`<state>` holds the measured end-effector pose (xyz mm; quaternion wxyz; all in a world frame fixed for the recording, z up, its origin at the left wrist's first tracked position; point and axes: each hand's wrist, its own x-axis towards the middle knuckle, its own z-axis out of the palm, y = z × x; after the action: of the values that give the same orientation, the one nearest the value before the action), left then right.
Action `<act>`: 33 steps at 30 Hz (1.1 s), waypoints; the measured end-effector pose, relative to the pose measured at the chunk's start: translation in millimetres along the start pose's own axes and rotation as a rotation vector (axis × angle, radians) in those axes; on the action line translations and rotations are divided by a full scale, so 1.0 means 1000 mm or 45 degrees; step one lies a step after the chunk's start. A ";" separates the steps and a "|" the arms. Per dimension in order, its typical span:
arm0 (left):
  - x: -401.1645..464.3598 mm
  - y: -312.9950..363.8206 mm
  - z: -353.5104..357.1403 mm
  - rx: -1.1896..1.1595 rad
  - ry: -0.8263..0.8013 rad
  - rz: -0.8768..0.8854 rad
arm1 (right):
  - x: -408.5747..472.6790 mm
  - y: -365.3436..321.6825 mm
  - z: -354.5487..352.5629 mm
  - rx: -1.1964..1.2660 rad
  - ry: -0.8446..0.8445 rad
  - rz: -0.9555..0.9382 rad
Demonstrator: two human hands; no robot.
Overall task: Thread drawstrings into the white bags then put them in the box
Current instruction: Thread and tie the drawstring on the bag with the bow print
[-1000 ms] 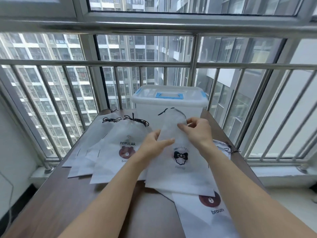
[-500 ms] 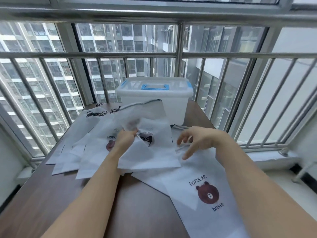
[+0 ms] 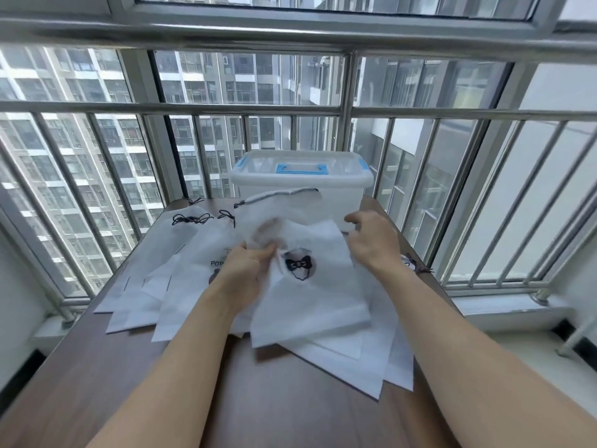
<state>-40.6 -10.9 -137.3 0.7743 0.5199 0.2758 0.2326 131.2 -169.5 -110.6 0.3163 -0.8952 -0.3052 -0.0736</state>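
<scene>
A white bag (image 3: 310,295) printed with a black bow is held up over the table's middle, folded over, its drawstring top (image 3: 284,195) lifted toward the box. My left hand (image 3: 248,266) grips the bag's left side in a bunched pinch. My right hand (image 3: 371,237) holds the bag's upper right edge with curled fingers. Behind them stands the clear plastic box (image 3: 302,185) with blue handle and clips, lid on. More white bags (image 3: 181,286) with black drawstrings (image 3: 190,218) lie fanned out at the left, others (image 3: 371,360) lie under the held bag.
The brown wooden table (image 3: 274,399) runs toward a metal window railing (image 3: 345,111) just behind the box. Loose dark drawstrings (image 3: 420,268) lie at the table's right edge. A white sill (image 3: 504,305) lies to the right.
My right hand has come back from the right onto the bag's upper right edge. The bag has been drawn rightward over the pile, covering the bear-print bag.
</scene>
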 end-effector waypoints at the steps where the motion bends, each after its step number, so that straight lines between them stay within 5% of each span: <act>1: -0.001 -0.003 0.000 -0.062 -0.055 -0.029 | -0.004 -0.005 -0.005 0.136 0.049 0.034; 3: -0.001 -0.007 0.001 -0.124 -0.097 -0.064 | -0.016 -0.012 -0.014 0.518 -0.019 0.196; 8: -0.019 -0.002 0.010 0.093 -0.183 -0.070 | -0.033 0.002 -0.018 1.404 -0.615 0.354; 13: -0.035 0.004 0.019 0.196 -0.417 -0.105 | -0.036 0.008 -0.017 1.315 -0.722 0.443; 18: -0.022 -0.001 0.017 0.040 -0.191 -0.013 | -0.046 0.014 -0.022 1.414 -0.869 0.577; 24: -0.024 -0.006 0.021 0.164 -0.233 -0.028 | -0.035 0.012 -0.007 1.691 -0.338 0.463; 29: -0.017 -0.008 0.026 0.133 0.051 0.128 | -0.038 0.012 0.002 1.662 -0.280 0.590; 33: -0.014 -0.002 0.022 -0.087 0.146 0.148 | -0.034 0.014 -0.002 2.005 -0.272 0.656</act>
<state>-35.8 -35.2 -129.5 0.7597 0.4940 0.2811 0.3159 112.8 -196.2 -127.9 0.8257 -0.4564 -0.0816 0.3212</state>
